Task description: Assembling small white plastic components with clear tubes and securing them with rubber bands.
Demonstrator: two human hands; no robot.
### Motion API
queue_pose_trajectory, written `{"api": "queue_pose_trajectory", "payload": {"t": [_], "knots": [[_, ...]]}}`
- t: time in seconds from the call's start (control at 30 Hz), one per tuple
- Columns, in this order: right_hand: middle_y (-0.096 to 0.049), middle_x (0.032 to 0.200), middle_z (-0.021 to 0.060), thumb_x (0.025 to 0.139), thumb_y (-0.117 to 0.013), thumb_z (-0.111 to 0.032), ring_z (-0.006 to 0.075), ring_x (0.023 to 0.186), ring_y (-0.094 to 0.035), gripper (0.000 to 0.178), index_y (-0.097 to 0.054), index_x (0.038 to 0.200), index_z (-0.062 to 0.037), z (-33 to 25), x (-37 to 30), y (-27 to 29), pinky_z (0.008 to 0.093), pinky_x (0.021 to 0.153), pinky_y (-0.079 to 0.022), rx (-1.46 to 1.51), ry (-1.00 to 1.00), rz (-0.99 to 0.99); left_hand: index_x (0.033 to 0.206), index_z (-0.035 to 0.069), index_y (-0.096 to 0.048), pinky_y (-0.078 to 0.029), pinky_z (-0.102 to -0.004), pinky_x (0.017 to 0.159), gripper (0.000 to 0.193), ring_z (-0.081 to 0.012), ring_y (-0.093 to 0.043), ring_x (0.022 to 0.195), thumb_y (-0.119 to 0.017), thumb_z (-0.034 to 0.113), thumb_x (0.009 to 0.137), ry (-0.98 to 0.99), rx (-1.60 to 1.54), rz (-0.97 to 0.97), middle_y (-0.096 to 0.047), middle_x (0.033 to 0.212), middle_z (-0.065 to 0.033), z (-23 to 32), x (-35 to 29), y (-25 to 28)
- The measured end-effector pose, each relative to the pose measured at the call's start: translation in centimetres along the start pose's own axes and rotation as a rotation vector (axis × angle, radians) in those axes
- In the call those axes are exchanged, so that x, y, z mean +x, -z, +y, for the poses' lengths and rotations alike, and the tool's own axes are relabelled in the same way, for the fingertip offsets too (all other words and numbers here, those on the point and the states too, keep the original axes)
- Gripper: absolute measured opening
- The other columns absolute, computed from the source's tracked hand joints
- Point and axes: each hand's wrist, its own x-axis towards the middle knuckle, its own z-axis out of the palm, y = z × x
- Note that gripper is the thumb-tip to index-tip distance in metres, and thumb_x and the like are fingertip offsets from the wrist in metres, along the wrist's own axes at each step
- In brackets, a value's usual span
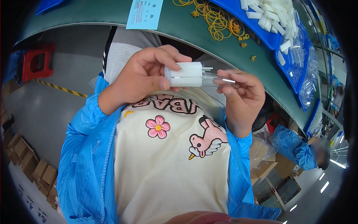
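In front of my chest, my left hand (147, 71) is closed round a bundle of white plastic pieces (188, 71) that together make a short cylinder. A translucent round cap or rim shows at its left end, partly behind my fingers. Two thin white prongs stick out of its right end. A clear plastic tube (212, 79) meets that same end; whether it is pushed into the bundle or only held against it, I cannot tell. The fingers of my right hand (242, 93) pinch the tube's outer end.
On the green table (179, 24) beyond lie yellow rubber bands (220, 24) and a light blue card (144, 14). Blue trays at the right hold white plastic pieces (266, 15) and clear tubes (296, 63). A red stool (35, 63) and cardboard boxes (28, 160) stand left; a blue-sleeved person (294, 145) is right.
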Motion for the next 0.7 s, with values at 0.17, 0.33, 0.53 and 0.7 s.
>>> {"api": "queue_pose_trajectory", "payload": {"t": [0.17, 0.33, 0.53, 0.7], "knots": [[-0.062, 0.110, 0.0239, 0.077, -0.064, 0.016, 0.0286, 0.099, -0.066, 0.034, -0.057, 0.108, 0.0042, 0.4, -0.1, -0.1, 0.0325, 0.081, -0.056, -0.035, 0.035, -0.081, 0.104, 0.009, -0.055, -0.060, -0.0350, 0.077, 0.036, -0.0332, -0.063, 0.104, -0.077, 0.024, 0.080, -0.019, 0.032, 0.032, -0.048, 0.127, -0.0143, -0.2, -0.3, 0.1], [-0.061, 0.112, 0.0238, 0.078, -0.067, 0.014, 0.0276, 0.098, -0.066, 0.033, -0.057, 0.108, 0.0028, 1.0, -0.6, -0.6, 0.0325, 0.081, -0.056, -0.180, 0.158, -0.047, 0.111, 0.005, -0.058, -0.058, -0.0346, 0.080, 0.037, -0.0293, -0.060, 0.109, -0.074, 0.021, 0.082, -0.010, 0.029, 0.004, -0.050, 0.125, -0.0133, 0.1, -0.4, 0.0], [-0.062, 0.112, 0.0228, 0.079, -0.067, 0.012, 0.0268, 0.098, -0.066, 0.032, -0.057, 0.108, 0.0016, 2.9, -1.1, -0.6, 0.0328, 0.082, -0.056, -0.095, 0.230, -0.005, 0.120, 0.000, -0.061, -0.051, -0.0322, 0.092, 0.039, -0.0205, -0.055, 0.110, -0.068, 0.010, 0.083, 0.045, 0.318, -0.011, -0.052, 0.118, -0.0113, 1.3, -0.3, 0.1], [-0.062, 0.111, 0.0224, 0.079, -0.066, 0.012, 0.0263, 0.098, -0.065, 0.031, -0.057, 0.107, 0.0014, 3.0, -0.9, -0.2, 0.0325, 0.082, -0.056, -0.066, 0.135, -0.050, 0.114, 0.000, -0.064, -0.047, -0.0320, 0.095, 0.034, -0.0199, -0.054, 0.111, -0.070, 0.009, 0.081, 0.094, 0.392, -0.042, -0.053, 0.117, -0.0115, 2.6, -0.3, 0.0]]}}
